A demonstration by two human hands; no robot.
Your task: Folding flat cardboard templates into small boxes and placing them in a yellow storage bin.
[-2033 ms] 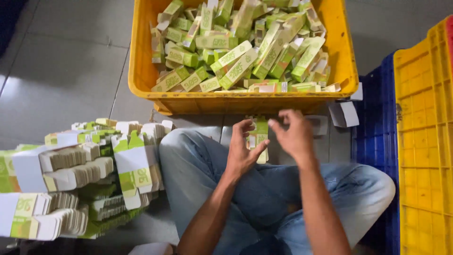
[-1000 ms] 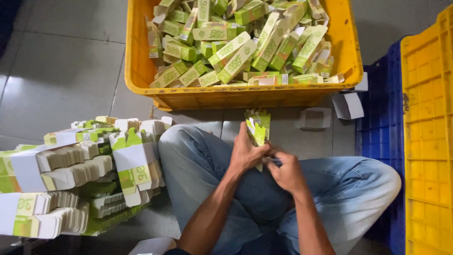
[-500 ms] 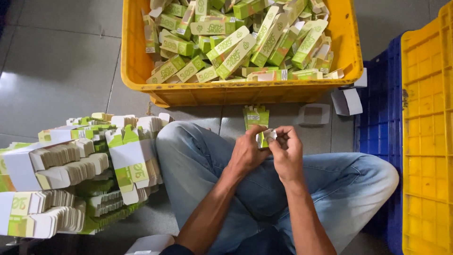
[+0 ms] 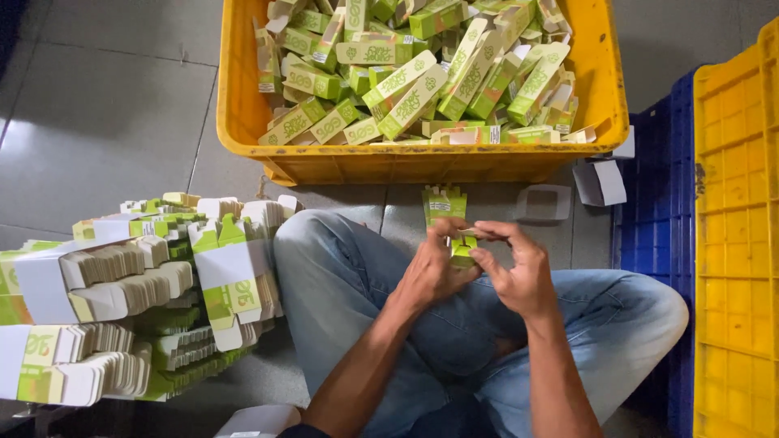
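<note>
— Both hands work above the lap: left hand (image 4: 428, 272) grips a small green-and-white carton (image 4: 451, 225), right hand (image 4: 519, 272) pinches its flap.

— Best way?

— Crease the flap square, then tuck.

— Counts?

— One yellow crate (image 4: 243, 122) heaped with folded cartons (image 4: 406, 81), too many to count; several flat stacks (image 4: 122, 300) left.

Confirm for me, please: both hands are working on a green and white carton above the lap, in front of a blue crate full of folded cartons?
Not quite: in the head view the crate holding the folded cartons is yellow, not blue. Both the left hand and right hand do hold a green and white carton.
</note>
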